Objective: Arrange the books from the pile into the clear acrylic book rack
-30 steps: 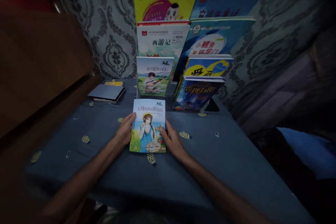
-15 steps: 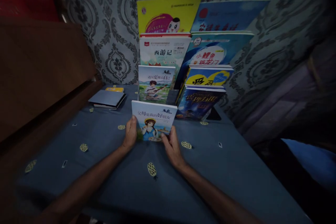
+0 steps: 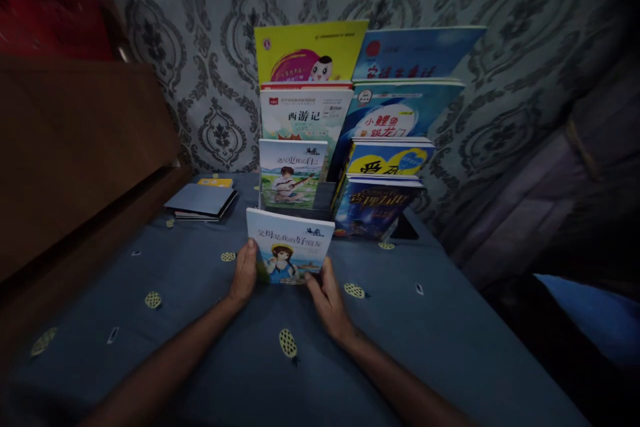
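Between my two hands is a thin book [image 3: 295, 237] with a pale blue cover showing a girl in a yellow hat, held tilted with its front facing me. My left hand [image 3: 245, 272] grips its left edge. At the lower right corner my right hand [image 3: 327, 297] pinches it, thumb on the cover. Just behind it, a similar book with a guitar player [image 3: 293, 180] stands upright in a dark tiered rack [image 3: 325, 199]. To the right in the same rack stands a dark blue book [image 3: 377, 207]. My fingers behind the held book are hidden.
Taller books rise behind: a white one [image 3: 305, 110], a yellow one [image 3: 310, 47], a teal one [image 3: 400, 107] and a blue one [image 3: 420, 50]. A small stack of books [image 3: 203, 200] lies at the left on the patterned tablecloth [image 3: 200, 353]. A wooden cabinet [image 3: 80, 153] borders the left side.
The whole scene sits slightly lower in view as the camera has tilted. Both hands still hold the book, with a slightly wider gap below the guitar-player book.
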`<act>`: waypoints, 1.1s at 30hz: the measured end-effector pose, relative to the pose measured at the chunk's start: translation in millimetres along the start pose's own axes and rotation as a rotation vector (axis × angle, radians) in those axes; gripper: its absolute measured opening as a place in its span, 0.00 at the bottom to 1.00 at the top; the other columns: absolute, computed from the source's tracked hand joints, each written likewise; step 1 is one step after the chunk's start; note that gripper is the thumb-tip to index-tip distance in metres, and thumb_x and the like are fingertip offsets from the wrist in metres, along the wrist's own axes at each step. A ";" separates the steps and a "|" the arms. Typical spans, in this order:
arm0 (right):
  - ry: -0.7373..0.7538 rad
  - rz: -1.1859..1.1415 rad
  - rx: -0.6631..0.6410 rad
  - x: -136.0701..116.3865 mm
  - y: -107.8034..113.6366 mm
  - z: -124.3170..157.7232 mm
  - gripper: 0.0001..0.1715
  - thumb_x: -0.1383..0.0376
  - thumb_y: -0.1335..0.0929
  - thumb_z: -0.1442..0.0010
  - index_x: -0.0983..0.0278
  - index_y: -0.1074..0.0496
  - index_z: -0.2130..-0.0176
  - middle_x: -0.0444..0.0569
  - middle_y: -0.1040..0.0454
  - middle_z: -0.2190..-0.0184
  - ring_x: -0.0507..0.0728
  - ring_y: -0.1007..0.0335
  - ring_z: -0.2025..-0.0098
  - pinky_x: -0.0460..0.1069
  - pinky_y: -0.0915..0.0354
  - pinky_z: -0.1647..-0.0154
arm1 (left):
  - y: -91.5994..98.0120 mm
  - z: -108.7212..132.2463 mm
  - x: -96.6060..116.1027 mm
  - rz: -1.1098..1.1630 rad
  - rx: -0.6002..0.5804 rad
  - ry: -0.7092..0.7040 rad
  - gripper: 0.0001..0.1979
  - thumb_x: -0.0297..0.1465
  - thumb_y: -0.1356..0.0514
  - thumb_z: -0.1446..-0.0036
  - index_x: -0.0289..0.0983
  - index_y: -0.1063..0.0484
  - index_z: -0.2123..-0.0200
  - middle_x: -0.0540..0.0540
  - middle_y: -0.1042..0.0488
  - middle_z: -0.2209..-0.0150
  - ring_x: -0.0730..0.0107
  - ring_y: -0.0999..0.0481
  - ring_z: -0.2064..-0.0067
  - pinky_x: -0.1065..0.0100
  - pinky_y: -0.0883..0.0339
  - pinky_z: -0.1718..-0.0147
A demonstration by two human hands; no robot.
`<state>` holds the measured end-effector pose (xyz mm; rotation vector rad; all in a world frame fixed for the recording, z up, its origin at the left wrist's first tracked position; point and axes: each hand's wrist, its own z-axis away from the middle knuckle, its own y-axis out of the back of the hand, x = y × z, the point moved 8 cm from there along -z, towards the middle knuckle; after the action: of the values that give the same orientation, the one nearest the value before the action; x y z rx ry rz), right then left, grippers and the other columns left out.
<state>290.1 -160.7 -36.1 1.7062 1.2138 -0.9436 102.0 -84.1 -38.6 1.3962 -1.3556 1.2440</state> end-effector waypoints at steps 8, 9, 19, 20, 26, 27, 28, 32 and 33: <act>0.089 0.210 0.000 -0.1 5.5 7.9 0.27 0.58 0.40 0.33 0.60 0.42 0.37 0.56 0.28 0.45 0.64 0.30 0.44 0.62 0.30 0.44 | 1.5 3.3 -1.3 0.002 -0.009 -0.014 0.31 0.61 0.46 0.45 0.37 0.26 0.68 0.45 0.23 0.68 0.60 0.26 0.63 0.63 0.30 0.62; 0.116 0.251 0.003 -2.9 5.9 9.1 0.25 0.59 0.40 0.32 0.60 0.41 0.38 0.56 0.27 0.46 0.64 0.30 0.45 0.62 0.30 0.45 | 1.9 4.1 -0.9 0.004 -0.019 -0.025 0.31 0.61 0.46 0.45 0.37 0.26 0.69 0.45 0.24 0.70 0.61 0.26 0.65 0.64 0.30 0.64; 0.252 0.460 0.088 -32.2 10.6 5.8 0.17 0.61 0.43 0.30 0.57 0.37 0.44 0.55 0.30 0.45 0.64 0.34 0.41 0.65 0.36 0.40 | -11.8 8.0 24.7 -0.050 -0.226 -0.276 0.28 0.57 0.51 0.39 0.39 0.31 0.57 0.42 0.25 0.58 0.57 0.25 0.55 0.58 0.30 0.52; 0.237 0.479 0.096 -30.2 10.9 4.5 0.17 0.60 0.43 0.30 0.58 0.37 0.44 0.56 0.29 0.45 0.65 0.34 0.42 0.66 0.36 0.40 | -13.5 8.4 25.1 -0.039 -0.230 -0.278 0.27 0.56 0.51 0.38 0.39 0.33 0.55 0.42 0.25 0.56 0.57 0.25 0.53 0.57 0.31 0.50; 0.163 0.431 0.058 -17.4 7.7 1.9 0.19 0.57 0.44 0.29 0.58 0.39 0.42 0.56 0.28 0.47 0.63 0.31 0.43 0.64 0.33 0.42 | -12.8 10.8 22.2 -0.143 -0.178 -0.298 0.25 0.53 0.54 0.34 0.39 0.37 0.49 0.40 0.27 0.51 0.59 0.26 0.48 0.56 0.34 0.45; 0.166 0.409 0.061 -17.3 7.8 1.9 0.20 0.57 0.43 0.29 0.58 0.40 0.42 0.55 0.28 0.47 0.63 0.31 0.43 0.62 0.32 0.43 | -11.9 10.6 21.2 -0.179 -0.170 -0.296 0.25 0.52 0.55 0.33 0.39 0.36 0.49 0.40 0.27 0.50 0.59 0.27 0.48 0.57 0.34 0.45; 0.167 0.393 0.071 -17.3 8.3 1.7 0.20 0.57 0.43 0.29 0.58 0.40 0.41 0.55 0.28 0.47 0.62 0.31 0.43 0.61 0.31 0.43 | -10.7 10.0 20.4 -0.220 -0.159 -0.292 0.25 0.52 0.55 0.33 0.39 0.36 0.48 0.41 0.27 0.50 0.59 0.27 0.47 0.57 0.34 0.45; 0.164 0.338 0.152 -17.0 13.7 0.7 0.19 0.56 0.43 0.29 0.59 0.37 0.44 0.53 0.26 0.52 0.61 0.28 0.48 0.58 0.29 0.47 | -6.1 6.3 19.5 -0.402 -0.116 -0.303 0.25 0.50 0.50 0.34 0.38 0.36 0.45 0.40 0.26 0.51 0.56 0.27 0.46 0.56 0.35 0.46; 0.162 0.322 0.171 -16.6 15.0 0.5 0.18 0.56 0.43 0.29 0.58 0.36 0.45 0.52 0.26 0.53 0.61 0.28 0.49 0.57 0.29 0.49 | -6.4 5.6 19.5 -0.442 -0.122 -0.315 0.25 0.49 0.47 0.36 0.38 0.36 0.45 0.40 0.26 0.52 0.55 0.27 0.47 0.56 0.34 0.47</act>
<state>300.3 -169.9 -18.3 2.0729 0.9397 -0.7408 107.7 -92.8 -20.0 1.7362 -1.2096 0.6620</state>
